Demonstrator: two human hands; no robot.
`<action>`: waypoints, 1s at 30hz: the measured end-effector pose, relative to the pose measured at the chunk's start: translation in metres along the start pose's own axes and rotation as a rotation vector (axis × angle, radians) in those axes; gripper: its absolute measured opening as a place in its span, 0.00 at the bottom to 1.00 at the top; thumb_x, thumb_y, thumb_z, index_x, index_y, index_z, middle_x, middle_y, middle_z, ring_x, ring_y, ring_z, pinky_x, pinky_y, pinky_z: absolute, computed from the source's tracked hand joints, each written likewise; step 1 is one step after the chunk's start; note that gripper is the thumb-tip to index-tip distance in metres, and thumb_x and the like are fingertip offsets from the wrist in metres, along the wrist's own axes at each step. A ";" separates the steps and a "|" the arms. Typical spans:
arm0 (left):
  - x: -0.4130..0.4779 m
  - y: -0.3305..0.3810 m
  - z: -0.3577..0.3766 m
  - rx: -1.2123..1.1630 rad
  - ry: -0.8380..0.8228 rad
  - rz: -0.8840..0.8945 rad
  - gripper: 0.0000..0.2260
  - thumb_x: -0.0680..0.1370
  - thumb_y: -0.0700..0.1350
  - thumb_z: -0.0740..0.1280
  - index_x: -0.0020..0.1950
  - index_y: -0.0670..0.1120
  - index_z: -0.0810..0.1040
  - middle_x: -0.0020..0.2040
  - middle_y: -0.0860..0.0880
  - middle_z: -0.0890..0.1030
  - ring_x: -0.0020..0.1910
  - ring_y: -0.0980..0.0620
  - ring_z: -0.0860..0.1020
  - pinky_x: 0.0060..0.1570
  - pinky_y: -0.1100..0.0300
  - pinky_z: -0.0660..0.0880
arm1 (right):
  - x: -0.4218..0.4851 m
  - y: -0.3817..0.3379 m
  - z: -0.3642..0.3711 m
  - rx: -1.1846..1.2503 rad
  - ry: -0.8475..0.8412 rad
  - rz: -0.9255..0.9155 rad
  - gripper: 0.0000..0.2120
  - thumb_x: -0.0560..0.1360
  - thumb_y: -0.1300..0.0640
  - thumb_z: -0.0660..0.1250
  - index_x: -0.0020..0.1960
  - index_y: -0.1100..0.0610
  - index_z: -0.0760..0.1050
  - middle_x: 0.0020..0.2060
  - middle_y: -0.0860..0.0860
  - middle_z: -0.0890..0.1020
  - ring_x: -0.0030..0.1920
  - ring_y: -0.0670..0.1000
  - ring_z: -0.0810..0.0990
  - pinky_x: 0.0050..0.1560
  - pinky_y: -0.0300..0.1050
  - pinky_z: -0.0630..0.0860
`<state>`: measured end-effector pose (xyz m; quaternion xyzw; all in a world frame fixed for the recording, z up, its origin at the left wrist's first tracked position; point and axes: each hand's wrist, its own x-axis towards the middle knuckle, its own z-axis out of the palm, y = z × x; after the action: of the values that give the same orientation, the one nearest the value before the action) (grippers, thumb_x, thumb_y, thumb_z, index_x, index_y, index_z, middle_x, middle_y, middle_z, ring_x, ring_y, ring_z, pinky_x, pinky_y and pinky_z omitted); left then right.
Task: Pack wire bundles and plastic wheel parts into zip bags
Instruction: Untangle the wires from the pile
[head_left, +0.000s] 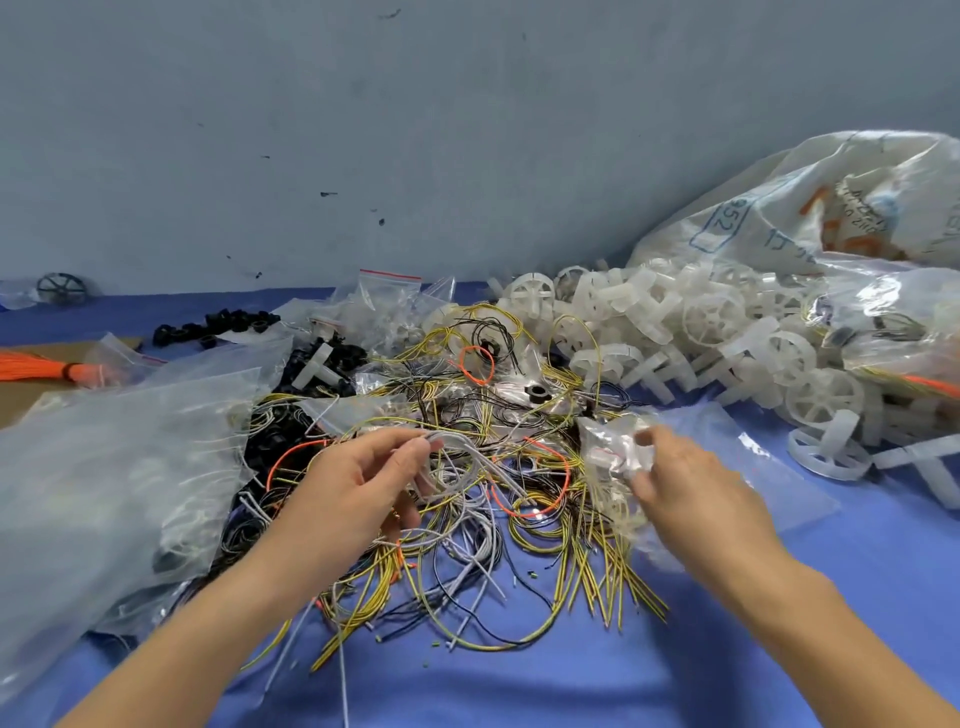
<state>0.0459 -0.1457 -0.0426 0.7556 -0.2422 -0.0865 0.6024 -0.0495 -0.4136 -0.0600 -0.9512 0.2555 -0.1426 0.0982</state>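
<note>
The step in hand appeared to be loading a bundle of grey wires (467, 462) into a small zip bag (615, 452). To do it well, the bag mouth should have been held wide and turned toward the bundle, and the wire ends gathered into one compact loop so that no strand caught the seal or dragged loose yellow wires (597, 571) from the pile beneath. The left hand (358, 478) sat at centre frame, palm turned inward, thumb and forefinger pinched on the grey wires near their bend, the remaining fingers curled loosely below. The right hand (680, 478) sat just right of centre, thumb and fingers closed on the crumpled bag, which already seemed to hold a pale part; whether its mouth was open could not be told. The two hands were near each other but apart, both above the tangle on the blue cloth (779, 623). White plastic wheels (711, 317) lay heaped at centre right, spilling from a large sack (779, 208). More clear bags (104, 467) lay at the left.
</note>
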 end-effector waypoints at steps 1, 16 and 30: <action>0.000 0.001 0.001 -0.005 0.003 0.001 0.08 0.80 0.47 0.64 0.51 0.52 0.84 0.39 0.47 0.83 0.29 0.50 0.79 0.26 0.61 0.74 | 0.004 0.007 -0.004 0.039 0.031 0.040 0.16 0.79 0.53 0.57 0.67 0.50 0.68 0.61 0.53 0.77 0.57 0.58 0.77 0.48 0.50 0.73; -0.012 0.031 0.014 0.055 -0.258 -0.073 0.08 0.80 0.42 0.65 0.54 0.49 0.83 0.38 0.48 0.83 0.25 0.54 0.75 0.26 0.65 0.72 | -0.027 -0.052 -0.008 0.412 0.142 -0.276 0.13 0.78 0.52 0.64 0.62 0.47 0.77 0.43 0.41 0.72 0.39 0.44 0.71 0.42 0.45 0.67; -0.008 -0.005 0.067 -0.503 -0.156 -0.346 0.14 0.78 0.30 0.57 0.47 0.39 0.82 0.36 0.45 0.82 0.36 0.55 0.80 0.36 0.64 0.77 | -0.062 -0.086 0.003 0.306 0.059 -0.506 0.18 0.77 0.44 0.52 0.61 0.42 0.74 0.45 0.43 0.74 0.37 0.49 0.81 0.30 0.44 0.72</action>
<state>0.0124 -0.1989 -0.0664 0.6040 -0.1267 -0.3026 0.7264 -0.0608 -0.3082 -0.0542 -0.9541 -0.0113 -0.2272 0.1945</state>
